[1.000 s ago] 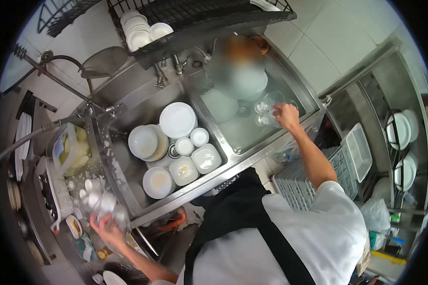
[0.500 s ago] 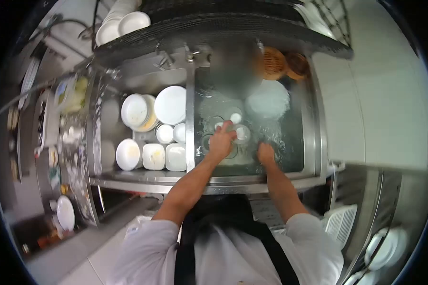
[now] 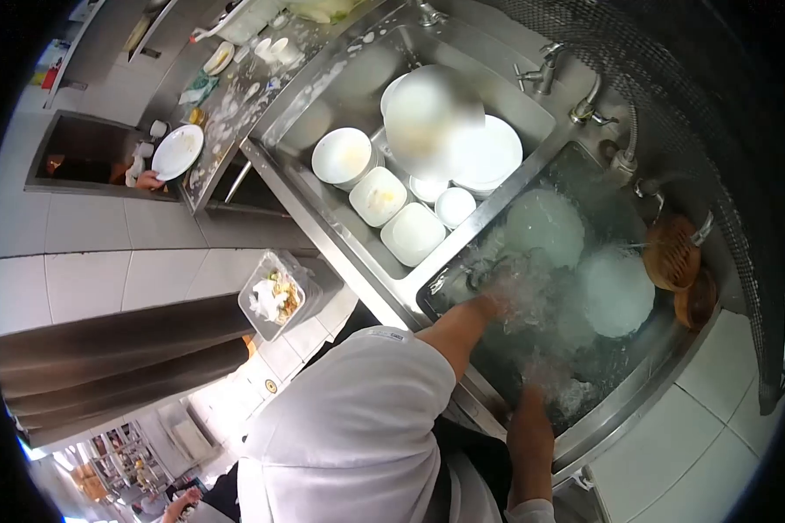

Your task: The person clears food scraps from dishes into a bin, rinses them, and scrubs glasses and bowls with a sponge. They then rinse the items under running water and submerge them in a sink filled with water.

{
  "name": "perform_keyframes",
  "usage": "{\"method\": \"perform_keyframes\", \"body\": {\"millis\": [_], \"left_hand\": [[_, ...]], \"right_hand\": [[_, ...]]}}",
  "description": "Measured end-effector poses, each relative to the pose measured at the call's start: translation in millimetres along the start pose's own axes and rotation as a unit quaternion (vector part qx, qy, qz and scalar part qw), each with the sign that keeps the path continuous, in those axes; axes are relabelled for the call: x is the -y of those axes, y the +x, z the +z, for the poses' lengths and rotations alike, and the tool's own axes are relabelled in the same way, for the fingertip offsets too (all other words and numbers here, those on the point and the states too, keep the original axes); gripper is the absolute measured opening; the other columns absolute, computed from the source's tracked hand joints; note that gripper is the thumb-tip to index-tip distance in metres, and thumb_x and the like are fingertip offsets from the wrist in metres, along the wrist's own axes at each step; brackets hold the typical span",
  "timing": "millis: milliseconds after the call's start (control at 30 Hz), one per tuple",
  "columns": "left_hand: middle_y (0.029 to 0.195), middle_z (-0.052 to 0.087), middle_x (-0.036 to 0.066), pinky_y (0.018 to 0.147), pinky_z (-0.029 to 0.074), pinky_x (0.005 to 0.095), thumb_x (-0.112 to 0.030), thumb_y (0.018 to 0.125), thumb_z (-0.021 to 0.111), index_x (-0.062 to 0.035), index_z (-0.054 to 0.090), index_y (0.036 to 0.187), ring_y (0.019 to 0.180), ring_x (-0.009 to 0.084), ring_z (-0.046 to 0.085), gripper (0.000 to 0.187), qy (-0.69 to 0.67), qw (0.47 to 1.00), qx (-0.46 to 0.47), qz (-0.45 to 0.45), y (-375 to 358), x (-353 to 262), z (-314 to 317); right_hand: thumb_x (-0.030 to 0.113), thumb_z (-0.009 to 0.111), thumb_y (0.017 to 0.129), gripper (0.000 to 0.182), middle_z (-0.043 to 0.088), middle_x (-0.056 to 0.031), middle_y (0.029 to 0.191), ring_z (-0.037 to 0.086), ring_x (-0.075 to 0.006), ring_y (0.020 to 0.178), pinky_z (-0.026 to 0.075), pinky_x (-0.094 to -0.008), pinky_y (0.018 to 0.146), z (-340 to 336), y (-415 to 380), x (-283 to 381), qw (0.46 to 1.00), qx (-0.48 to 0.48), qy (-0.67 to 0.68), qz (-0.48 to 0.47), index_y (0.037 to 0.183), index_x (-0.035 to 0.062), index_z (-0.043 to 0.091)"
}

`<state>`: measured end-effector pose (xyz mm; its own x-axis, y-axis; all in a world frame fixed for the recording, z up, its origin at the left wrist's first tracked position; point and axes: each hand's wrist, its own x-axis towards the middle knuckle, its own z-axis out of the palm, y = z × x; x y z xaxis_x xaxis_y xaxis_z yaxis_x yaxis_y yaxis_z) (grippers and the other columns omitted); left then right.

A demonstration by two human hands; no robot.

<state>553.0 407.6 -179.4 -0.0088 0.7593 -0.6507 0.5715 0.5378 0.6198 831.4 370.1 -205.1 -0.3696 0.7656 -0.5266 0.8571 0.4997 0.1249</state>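
Note:
Both my hands are down in the water of the right sink basin [image 3: 602,370]. Churning water covers the fingers of my left hand [image 3: 500,302], near the basin's front left part. Splashes also hide my right hand [image 3: 535,397], which is closer to the front right edge. Whether either hand holds anything cannot be seen. Beyond them, a large white round plate [image 3: 617,292] lies in the water, with another pale round dish [image 3: 545,228] submerged to its left. Two brown round woven-looking items [image 3: 672,253] [image 3: 696,299] rest at the basin's right end.
The left basin [image 3: 288,131] holds white bowls [image 3: 342,157], square dishes [image 3: 412,234] and plates [image 3: 497,152]. Faucets [image 3: 545,70] line the back. A food-waste bin [image 3: 275,296] stands left. Another person's hand [image 3: 151,180] touches a plate [image 3: 177,151] at a wall opening.
My view has swung left and tilted. My hands have gone deeper into the water, which now splashes around them. The small glasses and cups near my left hand no longer show.

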Motion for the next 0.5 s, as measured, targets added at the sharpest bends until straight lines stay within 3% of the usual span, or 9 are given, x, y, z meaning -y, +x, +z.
{"method": "perform_keyframes", "body": {"millis": [67, 167, 267, 367, 400, 467, 500], "left_hand": [[0.143, 0.046, 0.015, 0.097, 0.047, 0.0513, -0.029, 0.087, 0.062, -0.0106, 0.065, 0.117, 0.119, 0.037, 0.055, 0.036, -0.008, 0.999, 0.011, 0.05, -3, 3, -5], [0.143, 0.046, 0.014, 0.099, 0.044, 0.0529, -0.029, 0.086, 0.064, -0.009, 0.072, 0.107, 0.121, 0.0369, 0.053, 0.03, 0.003, 0.993, 0.005, 0.115, -12, -3, -17], [0.136, 0.051, 0.016, 0.1, 0.044, 0.0498, -0.023, 0.082, 0.068, -0.0118, 0.073, 0.104, 0.115, 0.0378, 0.056, 0.025, 0.158, 0.969, -0.072, 0.176, -14, -15, -10], [0.124, 0.058, 0.019, 0.098, 0.045, 0.0457, -0.015, 0.077, 0.071, -0.0098, 0.074, 0.1, 0.114, 0.036, 0.057, 0.024, 0.014, 0.991, -0.086, 0.104, -60, -54, -42], [0.121, 0.059, 0.02, 0.097, 0.046, 0.0443, -0.012, 0.076, 0.071, -0.0089, 0.074, 0.099, 0.114, 0.0354, 0.058, 0.024, -0.029, 0.991, -0.087, 0.098, -76, -69, -59], [0.115, 0.061, 0.021, 0.092, 0.049, 0.0411, -0.005, 0.072, 0.07, -0.0061, 0.073, 0.098, 0.112, 0.0343, 0.059, 0.026, -0.1, 0.983, -0.078, 0.134, -112, -84, -98], [0.113, 0.062, 0.02, 0.089, 0.05, 0.0401, -0.004, 0.072, 0.068, -0.0052, 0.073, 0.097, 0.108, 0.0324, 0.061, 0.026, -0.113, 0.98, -0.066, 0.15, -123, -90, -115]], "right_hand": [[0.033, 0.056, 0.094, 0.043, 0.052, -0.0069, 0.141, 0.053, -0.0267, 0.124, 0.042, -0.046, 0.104, -59, 4, 19, 0.97, 0.221, 0.024, 0.104, 0.132, 0.0143, 0.057], [0.033, 0.059, 0.093, 0.043, 0.056, -0.0064, 0.136, 0.056, -0.0262, 0.12, 0.045, -0.0441, 0.099, -22, 16, 3, 0.97, 0.172, -0.172, 0.019, 0.131, 0.0154, 0.058], [0.025, 0.063, 0.088, 0.033, 0.062, -0.0132, 0.126, 0.057, -0.0283, 0.118, 0.047, -0.0416, 0.096, -101, -20, 8, 0.995, 0.011, 0.084, 0.054, 0.118, 0.0119, 0.067], [0.013, 0.065, 0.08, 0.03, 0.068, -0.0182, 0.104, 0.063, -0.0318, 0.104, 0.05, -0.0406, 0.087, -129, -19, -22, 0.985, 0.009, 0.166, 0.036, 0.108, 0.0079, 0.07], [0.01, 0.063, 0.077, 0.031, 0.068, -0.0191, 0.1, 0.064, -0.0333, 0.099, 0.05, -0.041, 0.085, -139, -27, -31, 0.986, -0.044, 0.157, 0.016, 0.106, 0.0068, 0.07], [0.003, 0.061, 0.071, 0.034, 0.068, -0.0208, 0.09, 0.065, -0.0363, 0.089, 0.052, -0.0419, 0.08, -173, -43, -43, 0.979, -0.151, 0.136, -0.029, 0.103, 0.0046, 0.071], [0.001, 0.059, 0.069, 0.035, 0.068, -0.0195, 0.085, 0.065, -0.0355, 0.083, 0.052, -0.0412, 0.077, -193, -47, -45, 0.971, -0.152, 0.183, -0.031, 0.101, 0.004, 0.071]]}}
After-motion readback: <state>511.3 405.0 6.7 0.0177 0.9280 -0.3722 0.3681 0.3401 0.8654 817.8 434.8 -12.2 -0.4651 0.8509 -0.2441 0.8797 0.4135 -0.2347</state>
